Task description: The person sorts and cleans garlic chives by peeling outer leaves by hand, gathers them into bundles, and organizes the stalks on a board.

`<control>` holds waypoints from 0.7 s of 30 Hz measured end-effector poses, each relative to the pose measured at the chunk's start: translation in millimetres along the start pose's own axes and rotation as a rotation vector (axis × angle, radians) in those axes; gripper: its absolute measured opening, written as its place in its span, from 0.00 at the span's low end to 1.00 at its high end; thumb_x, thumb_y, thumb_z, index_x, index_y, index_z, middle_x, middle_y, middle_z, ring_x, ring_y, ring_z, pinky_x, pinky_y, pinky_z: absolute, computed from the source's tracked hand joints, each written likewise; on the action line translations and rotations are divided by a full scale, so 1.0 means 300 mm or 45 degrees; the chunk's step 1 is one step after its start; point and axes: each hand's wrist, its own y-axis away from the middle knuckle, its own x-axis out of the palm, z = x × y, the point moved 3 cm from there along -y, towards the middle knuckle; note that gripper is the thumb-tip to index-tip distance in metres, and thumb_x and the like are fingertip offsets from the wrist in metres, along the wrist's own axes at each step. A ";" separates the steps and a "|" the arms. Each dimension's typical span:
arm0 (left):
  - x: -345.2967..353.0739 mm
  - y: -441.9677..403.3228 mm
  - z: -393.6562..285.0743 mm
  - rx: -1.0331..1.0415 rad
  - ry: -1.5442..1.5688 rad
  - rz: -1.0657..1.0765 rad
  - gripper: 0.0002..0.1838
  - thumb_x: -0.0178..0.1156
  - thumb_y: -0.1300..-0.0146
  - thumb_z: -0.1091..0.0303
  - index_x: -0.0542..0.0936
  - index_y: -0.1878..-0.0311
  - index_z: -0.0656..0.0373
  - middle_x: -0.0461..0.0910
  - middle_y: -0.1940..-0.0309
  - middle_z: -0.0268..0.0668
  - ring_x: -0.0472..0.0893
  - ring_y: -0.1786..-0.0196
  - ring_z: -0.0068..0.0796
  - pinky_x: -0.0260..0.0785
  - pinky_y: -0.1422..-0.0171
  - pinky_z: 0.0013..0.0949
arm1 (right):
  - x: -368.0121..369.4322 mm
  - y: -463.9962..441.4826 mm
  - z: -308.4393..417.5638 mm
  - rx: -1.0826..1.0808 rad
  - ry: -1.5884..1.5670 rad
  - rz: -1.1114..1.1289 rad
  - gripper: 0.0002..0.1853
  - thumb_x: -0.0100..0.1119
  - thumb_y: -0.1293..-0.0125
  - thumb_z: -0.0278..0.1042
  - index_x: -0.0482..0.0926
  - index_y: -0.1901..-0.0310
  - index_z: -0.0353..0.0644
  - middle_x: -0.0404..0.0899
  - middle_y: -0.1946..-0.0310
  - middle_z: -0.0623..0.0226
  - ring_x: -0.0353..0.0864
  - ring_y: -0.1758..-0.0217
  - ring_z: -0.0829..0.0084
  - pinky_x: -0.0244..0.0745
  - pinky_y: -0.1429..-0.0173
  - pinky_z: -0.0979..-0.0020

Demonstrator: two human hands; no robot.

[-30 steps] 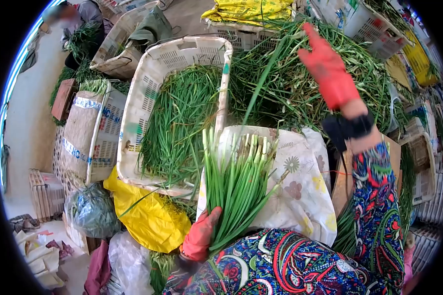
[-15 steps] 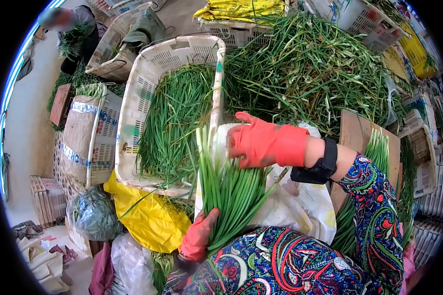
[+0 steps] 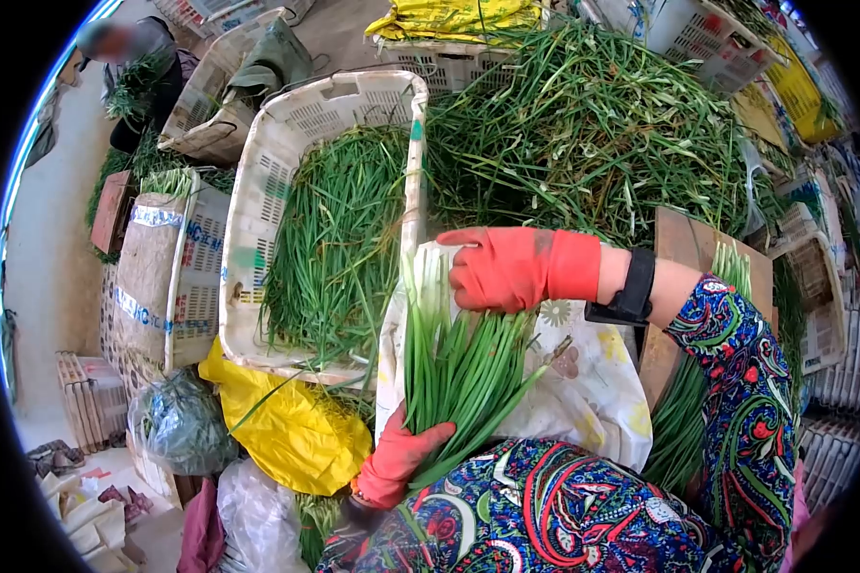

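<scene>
A bunch of green stalks with pale ends pointing away lies across my lap on a white flowered cloth. Wrapped round its lower leafy part is my left hand, in a red glove. My right hand, also red-gloved, is over the pale ends with its fingers bent; what they hold, if anything, is hidden. Beyond my left hand stands a white crate holding loose green leaves. A large heap of leaves and stalks spreads out past my right hand.
To the right, more stalks lie by a brown board. On the left are a yellow sheet, a clear bag of greens and a wrapped bundle. A person holds greens at the upper left.
My right hand has come back from the heap to the pale ends of the bunch, its fingers now more bent. My left hand has stayed at the bunch's lower part.
</scene>
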 end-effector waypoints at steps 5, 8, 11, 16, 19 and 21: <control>-0.023 0.028 0.019 0.062 0.054 -0.003 0.26 0.58 0.48 0.82 0.66 0.43 0.63 0.75 0.52 0.36 0.74 0.50 0.27 0.65 0.44 0.30 | -0.225 0.174 -0.303 0.600 0.391 0.067 0.07 0.56 0.55 0.29 0.74 0.70 0.45 0.73 0.74 0.69 0.74 0.66 0.67 0.67 0.46 0.64; -0.033 0.022 0.013 -0.017 0.182 -0.069 0.27 0.58 0.48 0.82 0.66 0.43 0.62 0.75 0.52 0.36 0.74 0.50 0.28 0.65 0.44 0.30 | -0.411 0.325 -0.480 1.086 -1.045 -0.781 0.18 0.59 0.47 0.38 0.74 0.56 0.39 0.75 0.58 0.58 0.76 0.56 0.68 0.66 0.44 0.72; -0.044 0.013 0.011 0.014 0.190 -0.124 0.27 0.58 0.48 0.82 0.67 0.43 0.61 0.75 0.53 0.36 0.74 0.51 0.28 0.65 0.45 0.30 | -0.266 0.319 -0.416 1.416 0.317 -0.323 0.29 0.59 0.49 0.36 0.64 0.45 0.39 0.70 0.47 0.54 0.66 0.41 0.60 0.61 0.37 0.67; -0.048 0.019 -0.004 0.083 0.180 -0.180 0.24 0.58 0.46 0.80 0.68 0.43 0.61 0.76 0.53 0.35 0.75 0.53 0.27 0.66 0.47 0.30 | -0.097 0.069 -0.027 0.931 -0.527 -0.231 0.10 0.59 0.47 0.38 0.77 0.64 0.45 0.76 0.58 0.65 0.72 0.49 0.64 0.64 0.44 0.64; -0.048 0.019 -0.002 0.074 0.252 -0.229 0.22 0.56 0.44 0.79 0.69 0.45 0.60 0.76 0.54 0.34 0.75 0.53 0.26 0.67 0.48 0.29 | 0.016 0.019 0.106 0.907 -0.147 -0.165 0.19 0.54 0.46 0.50 0.77 0.62 0.44 0.73 0.53 0.64 0.67 0.43 0.63 0.50 0.34 0.59; -0.047 0.020 0.001 0.080 0.279 -0.268 0.20 0.55 0.44 0.80 0.70 0.46 0.60 0.76 0.54 0.33 0.76 0.54 0.25 0.68 0.49 0.28 | 0.029 0.008 0.119 1.015 -0.053 0.065 0.26 0.50 0.47 0.58 0.77 0.61 0.41 0.72 0.51 0.61 0.65 0.41 0.60 0.47 0.32 0.58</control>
